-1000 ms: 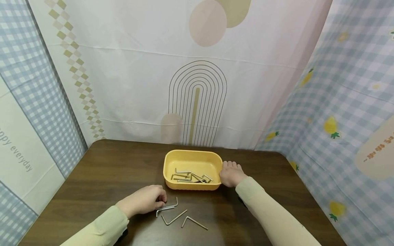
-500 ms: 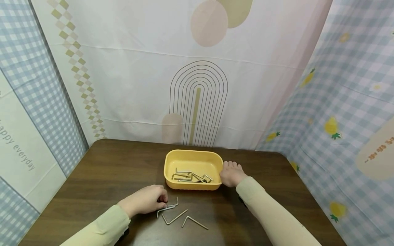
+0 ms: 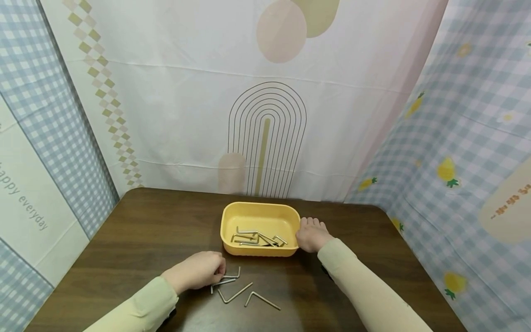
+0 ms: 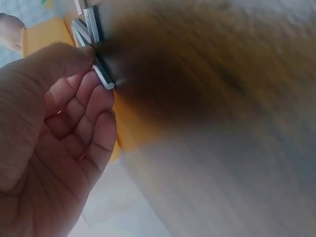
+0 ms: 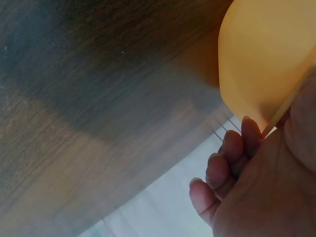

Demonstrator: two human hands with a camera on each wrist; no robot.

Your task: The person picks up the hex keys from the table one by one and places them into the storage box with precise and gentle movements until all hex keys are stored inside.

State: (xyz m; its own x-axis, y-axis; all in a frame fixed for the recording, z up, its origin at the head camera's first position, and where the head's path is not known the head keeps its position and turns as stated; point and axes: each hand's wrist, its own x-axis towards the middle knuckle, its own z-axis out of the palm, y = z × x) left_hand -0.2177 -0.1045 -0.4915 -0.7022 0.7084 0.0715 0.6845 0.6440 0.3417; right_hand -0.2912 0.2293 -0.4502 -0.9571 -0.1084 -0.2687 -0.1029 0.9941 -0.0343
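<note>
In the head view my left hand is low over the table, left of the yellow box. Its thumb and fingers pinch a silver hex key, whose end shows past the fingertips in the left wrist view. A second hex key lies close beside it. Two bronze-coloured hex keys, one bent wide and one further right, lie nearer the front. My right hand grips the right end of the yellow box at its rim. Several hex keys lie inside that box.
The brown wooden table reaches back to a white patterned curtain. Checked blue cloth hangs at the right side, and more checked cloth hangs on the left.
My left hand has shifted very slightly, with its fingers closing in on the silver hex key. My right hand and the yellow box stay where they were.
</note>
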